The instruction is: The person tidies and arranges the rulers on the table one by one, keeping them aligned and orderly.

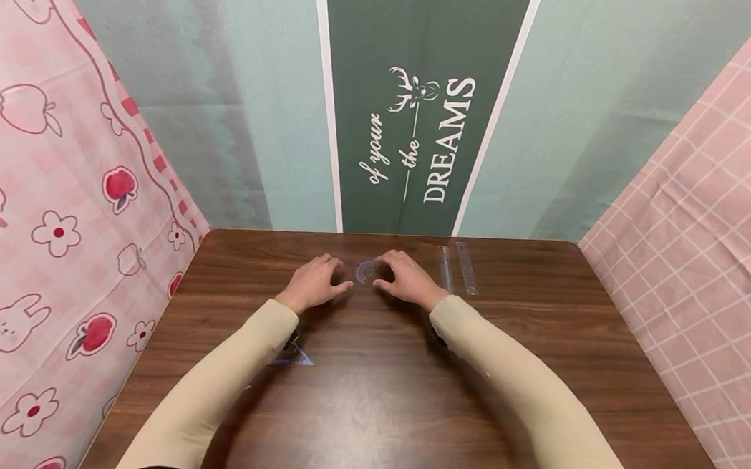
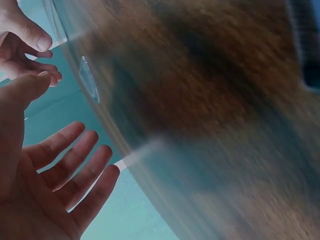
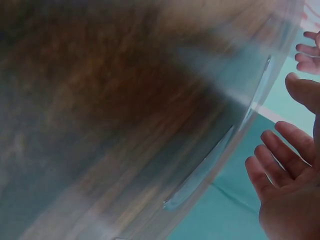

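Both hands hover over the far part of the table in the head view, palms facing each other. A clear protractor [image 1: 365, 272] lies between them, closer to the right hand, whose fingers overlap its edge in this view. The left hand [image 1: 317, 282] has its thumb spread from loosely bent fingers; the left wrist view shows its palm [image 2: 55, 195] bare. Nothing is in the right hand [image 1: 409, 279] either, its fingers apart in the right wrist view. Two clear rulers, one nearer [image 1: 446, 269] and one farther right [image 1: 466, 269], lie beyond the right wrist.
A clear blue-tinted set square [image 1: 293, 356] lies partly hidden under the left forearm. The brown wooden table [image 1: 364, 420] ends at a green printed curtain [image 1: 427, 22] behind, with pink cloths at left [image 1: 63, 172] and right [image 1: 706, 212].
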